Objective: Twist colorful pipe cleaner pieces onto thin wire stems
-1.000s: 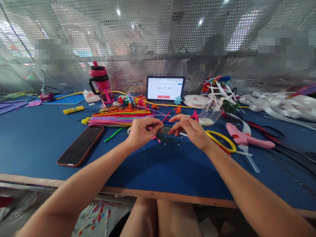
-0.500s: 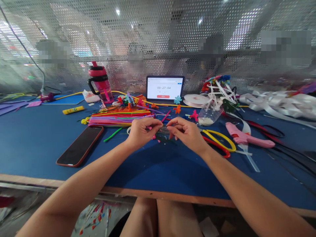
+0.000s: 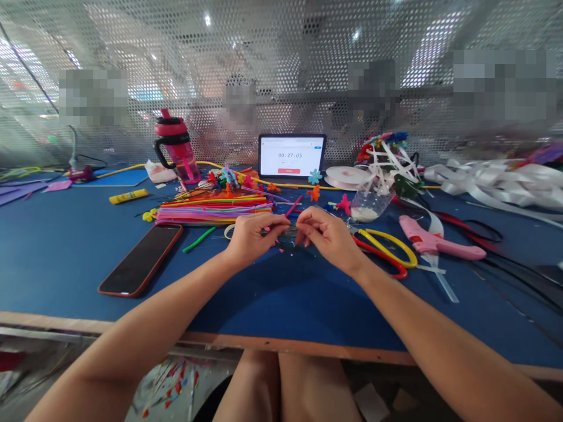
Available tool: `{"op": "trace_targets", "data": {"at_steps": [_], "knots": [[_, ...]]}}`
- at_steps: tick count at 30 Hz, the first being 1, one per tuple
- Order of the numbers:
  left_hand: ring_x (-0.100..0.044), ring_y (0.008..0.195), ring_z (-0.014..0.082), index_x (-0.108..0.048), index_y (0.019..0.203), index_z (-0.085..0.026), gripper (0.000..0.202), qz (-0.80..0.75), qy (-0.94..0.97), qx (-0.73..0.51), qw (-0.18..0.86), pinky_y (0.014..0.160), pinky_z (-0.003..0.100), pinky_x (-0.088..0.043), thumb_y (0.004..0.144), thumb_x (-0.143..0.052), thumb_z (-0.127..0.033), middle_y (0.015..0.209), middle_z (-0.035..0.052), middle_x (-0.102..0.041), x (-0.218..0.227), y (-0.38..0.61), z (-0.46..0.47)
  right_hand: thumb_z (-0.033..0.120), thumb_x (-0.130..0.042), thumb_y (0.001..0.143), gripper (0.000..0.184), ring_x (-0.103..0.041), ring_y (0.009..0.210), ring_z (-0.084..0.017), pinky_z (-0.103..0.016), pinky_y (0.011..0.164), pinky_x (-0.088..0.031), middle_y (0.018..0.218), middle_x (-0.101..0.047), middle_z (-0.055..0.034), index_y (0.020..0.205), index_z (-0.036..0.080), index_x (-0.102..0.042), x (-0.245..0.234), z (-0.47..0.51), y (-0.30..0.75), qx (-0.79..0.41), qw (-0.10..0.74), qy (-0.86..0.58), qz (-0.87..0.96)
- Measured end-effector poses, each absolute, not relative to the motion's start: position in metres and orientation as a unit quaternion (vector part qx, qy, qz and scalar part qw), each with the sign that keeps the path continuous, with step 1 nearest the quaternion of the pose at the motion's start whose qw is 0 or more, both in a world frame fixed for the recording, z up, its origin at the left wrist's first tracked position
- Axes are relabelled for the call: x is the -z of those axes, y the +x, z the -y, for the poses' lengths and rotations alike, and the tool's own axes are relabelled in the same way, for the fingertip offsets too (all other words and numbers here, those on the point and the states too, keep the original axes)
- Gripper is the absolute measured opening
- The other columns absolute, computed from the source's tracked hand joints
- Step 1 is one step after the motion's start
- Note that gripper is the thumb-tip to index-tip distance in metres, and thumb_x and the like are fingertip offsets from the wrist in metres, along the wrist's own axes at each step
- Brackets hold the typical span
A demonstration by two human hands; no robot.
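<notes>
left hand [image 3: 251,237]: pinched on slim, straight pink stem [image 3: 294,206] | right hand [image 3: 331,239]: curled just beside, grip unclear | blue counter [image 3: 272,302]: bundled thin stems [image 3: 211,214], glossy looped white ribbon [image 3: 479,180]

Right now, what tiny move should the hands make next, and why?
Maybe ease the right hand toward the pink stick: the left hand seems to pinch it, and only a small gap parts the two hands.

A dark phone [image 3: 141,261] lies slanted near the front edge of the blue counter [image 3: 325,310]. A pink bottle [image 3: 178,157] and a lit tablet [image 3: 288,157] stand near the back edge, a blue sheet [image 3: 112,178] lying farther left along it.
</notes>
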State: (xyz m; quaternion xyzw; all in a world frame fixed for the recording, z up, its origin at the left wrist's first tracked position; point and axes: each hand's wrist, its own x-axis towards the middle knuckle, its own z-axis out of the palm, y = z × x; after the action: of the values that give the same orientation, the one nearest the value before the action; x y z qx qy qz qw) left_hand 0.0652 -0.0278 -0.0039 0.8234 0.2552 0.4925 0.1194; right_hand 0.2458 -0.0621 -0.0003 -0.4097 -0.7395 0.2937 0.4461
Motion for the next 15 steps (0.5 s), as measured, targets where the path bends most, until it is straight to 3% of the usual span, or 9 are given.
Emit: {"op": "trace_targets", "data": {"at_steps": [6,15], "knots": [[-0.066,0.068,0.0099,-0.069,0.083,-0.018,0.01,-0.274,0.813,-0.505,0.098,0.064,0.017,-0.05,0.078,-0.06,-0.018,0.076,-0.0001,-0.071,0.0085,0.0664,0.0269,0.031,-0.046,0.087,0.012,-0.06,0.056,-0.011,-0.026,0.059,-0.048,0.067,-0.064,0.001,0.085,0.021,-0.051,0.0029,0.063,0.2425,-0.265,0.448,-0.435,0.735],[-0.06,0.055,0.0083,-0.066,0.072,-0.017,0.012,-0.292,0.826,-0.478,0.066,0.054,0.017,-0.045,0.078,-0.059,-0.025,0.065,-0.0006,-0.068,0.0104,0.0648,0.0266,0.034,-0.047,0.087,0.013,-0.063,0.062,-0.013,-0.028,0.063,-0.052,0.07,-0.064,-0.0004,0.082,0.021,-0.05,0.007,0.062,0.2394,-0.296,0.461,-0.433,0.716]]}}
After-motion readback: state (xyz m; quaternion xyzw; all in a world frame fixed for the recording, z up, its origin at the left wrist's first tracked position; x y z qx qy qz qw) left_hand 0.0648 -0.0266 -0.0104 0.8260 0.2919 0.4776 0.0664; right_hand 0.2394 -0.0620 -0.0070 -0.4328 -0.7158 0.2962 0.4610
